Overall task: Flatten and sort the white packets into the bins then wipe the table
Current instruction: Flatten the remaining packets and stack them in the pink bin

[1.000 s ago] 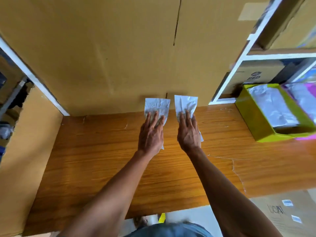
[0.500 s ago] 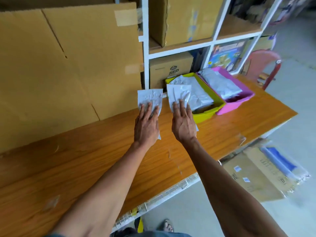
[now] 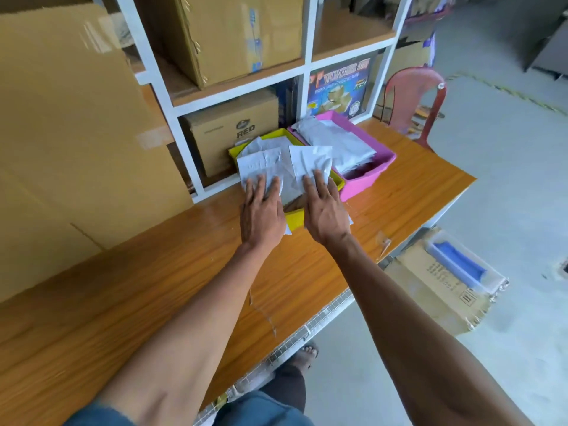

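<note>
1. Each hand carries a white packet over the yellow bin (image 3: 295,219). The left hand (image 3: 261,216) lies flat on top of the left packet (image 3: 259,166), its fingers (image 3: 256,187) straight and slightly spread. The right hand (image 3: 325,216) lies the same way on the right packet (image 3: 310,159). I cannot tell whether a thumb is hooked under either packet.

2. Both packets sit above the yellow bin, in front of the pink bin (image 3: 368,176), which already holds packets. I cannot tell whether they rest on the pile or hang just above it.

3. Each packet runs lengthwise away from the person, its far short edge toward the shelf (image 3: 172,118) and its near end hidden under the palm. The right one is turned a little toward the pink bin.

4. Risk: if nothing holds the packets from below, either could slide off, land on the bench (image 3: 153,287) or catch on the bin's near wall.

5. Risk: the right packet's far corner reaches toward the pink bin; released carelessly, it could end up straddling both bins or in the wrong one.

6. Risk: both packets look creased, so they may spring up and sit proud of the pile unless pressed down.

7. Risk: the yellow bin looks full, so new packets might spill over its rim.
</note>
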Available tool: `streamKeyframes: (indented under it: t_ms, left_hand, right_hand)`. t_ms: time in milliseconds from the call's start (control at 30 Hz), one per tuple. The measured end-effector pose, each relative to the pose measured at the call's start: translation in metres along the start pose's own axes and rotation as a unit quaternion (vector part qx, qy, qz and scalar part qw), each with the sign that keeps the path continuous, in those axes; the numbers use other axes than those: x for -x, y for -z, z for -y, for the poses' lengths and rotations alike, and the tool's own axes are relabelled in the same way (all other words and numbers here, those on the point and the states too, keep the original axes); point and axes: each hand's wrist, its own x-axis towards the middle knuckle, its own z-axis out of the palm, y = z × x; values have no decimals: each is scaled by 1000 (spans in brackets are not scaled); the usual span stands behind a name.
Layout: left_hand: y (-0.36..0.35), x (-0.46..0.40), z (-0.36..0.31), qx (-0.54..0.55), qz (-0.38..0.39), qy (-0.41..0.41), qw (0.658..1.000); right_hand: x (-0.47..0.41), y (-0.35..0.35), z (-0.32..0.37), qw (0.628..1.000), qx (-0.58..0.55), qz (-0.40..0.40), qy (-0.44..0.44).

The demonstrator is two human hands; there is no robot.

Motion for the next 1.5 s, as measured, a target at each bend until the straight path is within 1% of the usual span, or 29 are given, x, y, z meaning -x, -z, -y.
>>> streamKeyframes:
  t_ms: [100,200,267,400,500,600,833,900,967,1033,1067,1133,1167,1200,1300,1400,1500]
  left_hand:
    - [-15,-32,-8,2,-8,22,1000]
    - [-28,-63,-15,0,-7,47,999]
    - [-39,-87,-16,-1,-4,73,997]
    - [-61,-122,-13,-10,14,139,990]
    - [-74,-139,-11,-24,18,169,985]
    - [-80,-152,-13,-51,35,207,976]
    - [-99,-162,-15,-73,70,242,965]
    - [-105,-168,-16,-76,69,254,962]
    - [-111,-171,-18,-78,71,270,957]
    - [-117,-173,-19,-77,68,283,954]
    - [-119,-173,-19,-77,63,287,953]
    - [-120,-174,-18,-96,47,288,952]
    - [-121,-176,-17,-113,34,282,952]
    - [-120,-178,-16,-126,21,270,954]
    - [-123,-188,-11,-140,3,217,966]
    - [-133,-194,0,-132,15,214,968]
    - [-142,-192,9,-142,18,220,965]
  right_hand:
    - [-33,-1,-17,1000,0,11,10]
    - [-73,-6,-30,998,29,24,50]
    - [-103,-14,-37,996,36,33,77]
    - [-153,-35,-46,992,33,66,104]
    - [-177,-54,-53,986,42,96,127]
    - [-195,-70,-63,984,21,113,139]
    - [-229,-109,-88,973,9,159,169]
    - [-235,-113,-92,966,23,161,200]
    - [-239,-116,-96,954,62,154,252]
    - [-241,-114,-101,941,70,124,307]
    - [-240,-104,-100,939,57,104,322]
    - [-242,-87,-97,944,-9,54,324]
    - [-248,-86,-98,945,-41,15,323]
    - [-255,-89,-98,944,-62,-2,324]
    - [-274,-107,-93,948,-37,92,301]
    - [-282,-123,-93,949,-54,139,277]
    - [-284,-129,-91,941,-45,159,294]
